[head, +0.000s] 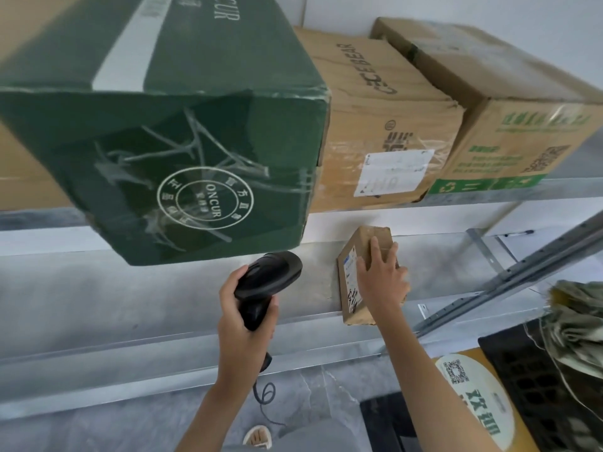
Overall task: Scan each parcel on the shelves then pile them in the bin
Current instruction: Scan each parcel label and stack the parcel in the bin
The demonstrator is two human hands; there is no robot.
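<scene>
A small brown cardboard parcel (350,298) with a white label lies on the lower metal shelf (130,305), reaching over its front lip. My right hand (381,278) lies on top of the parcel with its fingers curled over the far side. My left hand (243,324) grips a black handheld scanner (264,282) by its handle, just left of the parcel, its head aimed toward the shelf. On the upper shelf stand a large green box (163,141) marked ONCUR, a brown box (385,132) with a white label and another brown box (509,125) with green print.
A black plastic crate (538,386) stands at the lower right, with crumpled grey-green material (577,324) above it and a box with a QR sticker (473,393) beside it. A diagonal metal shelf brace (509,278) crosses the right side. The scanner's cable hangs over the grey floor (326,396).
</scene>
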